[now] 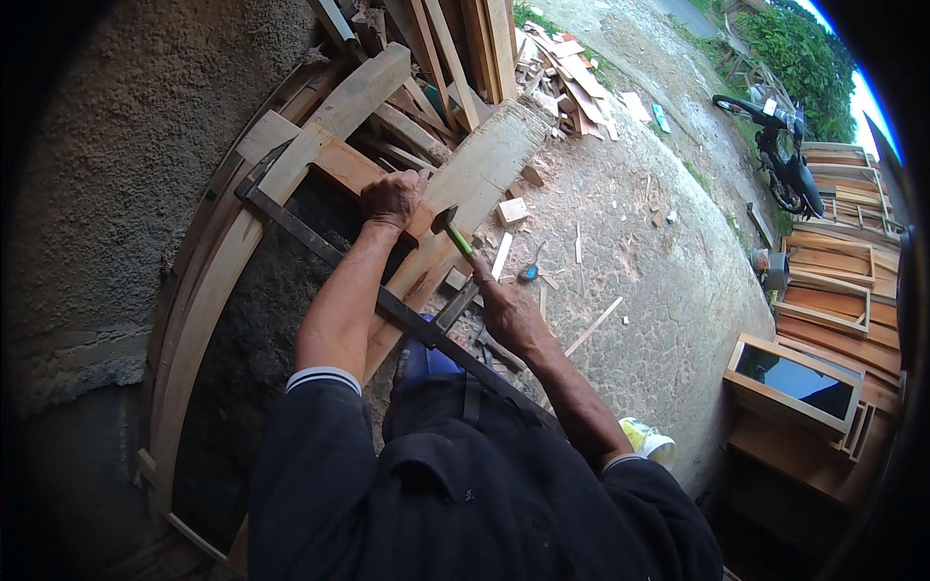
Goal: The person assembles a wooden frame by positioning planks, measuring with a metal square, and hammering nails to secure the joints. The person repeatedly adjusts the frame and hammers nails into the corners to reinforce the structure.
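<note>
head view, looking down: hammer point(455, 232) with a dark metal head and bright green handle, gripped in the right hand point(506, 308), fingers wrapped tight round the lower handle, head raised just beside the joint of a pale wooden frame point(291, 165). left hand point(390, 198) clamped on that frame's inner corner, fingers curled over a reddish block, knuckles up. long dark metal bar clamp point(320, 247) running slantwise across the frame, passing under both forearms. thick rough-sawn plank point(484, 160) lying along the frame's right side, its end grain coarse and grey. frame leaning against a rough grey plastered wall point(126, 174), gritty and pitted, dark soil showing through the opening. cracked concrete ground point(659, 281) to the right, strewn with offcuts, slivers and a small wooden block point(511, 210). heap of scrap boards point(572, 82) further off near the top. smooth finished reddish frames point(833, 281) stacked at the right edge, one glazed point(794, 378). parked motorbike point(780, 155) beyond them, green bushes behind. yellow and white cup point(647, 441) beside the right elbow
</note>
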A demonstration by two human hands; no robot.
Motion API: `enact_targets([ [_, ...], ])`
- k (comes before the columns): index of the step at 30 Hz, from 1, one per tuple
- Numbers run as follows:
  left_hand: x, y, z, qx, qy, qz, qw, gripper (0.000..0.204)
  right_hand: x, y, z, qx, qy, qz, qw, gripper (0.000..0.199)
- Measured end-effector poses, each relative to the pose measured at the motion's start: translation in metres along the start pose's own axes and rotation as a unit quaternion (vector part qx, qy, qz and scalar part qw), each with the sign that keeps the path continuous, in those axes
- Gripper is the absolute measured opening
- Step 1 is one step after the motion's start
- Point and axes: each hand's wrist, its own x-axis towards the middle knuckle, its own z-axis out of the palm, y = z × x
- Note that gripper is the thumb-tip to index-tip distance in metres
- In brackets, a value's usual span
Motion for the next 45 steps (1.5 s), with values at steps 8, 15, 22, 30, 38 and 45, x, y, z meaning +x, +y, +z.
enact_targets([
  [8, 0.0, -0.001, 0.001, -0.001, 0.027, 0.016, 1.0, 0.043, -0.01, 0.001, 0.003, -0.014, 0.112, -0.09, 0.99, 0.078],
  [15, -0.001, -0.002, 0.004, 0.003, 0.009, 0.007, 1.0, 0.043, -0.01, -0.008, 0.001, 0.005, 0.171, -0.124, 0.977, 0.076],
  [22, 0.002, -0.002, 0.0, 0.01, 0.014, 0.007, 1.0, 0.044, -0.001, -0.007, 0.001, -0.023, 0.035, -0.042, 0.998, 0.077],
  [30, -0.003, 0.0, 0.001, 0.024, 0.01, 0.013, 1.0, 0.042, -0.007, 0.007, 0.011, -0.038, 0.038, -0.034, 0.998, 0.081],
  [38, 0.003, -0.002, 0.001, 0.018, 0.02, 0.004, 1.0, 0.041, -0.007, 0.007, 0.019, -0.023, 0.075, -0.048, 0.996, 0.079],
  [45, -0.001, -0.002, 0.002, 0.01, 0.021, 0.005, 1.0, 0.042, -0.009, 0.011, 0.024, -0.043, 0.095, -0.066, 0.992, 0.079],
])
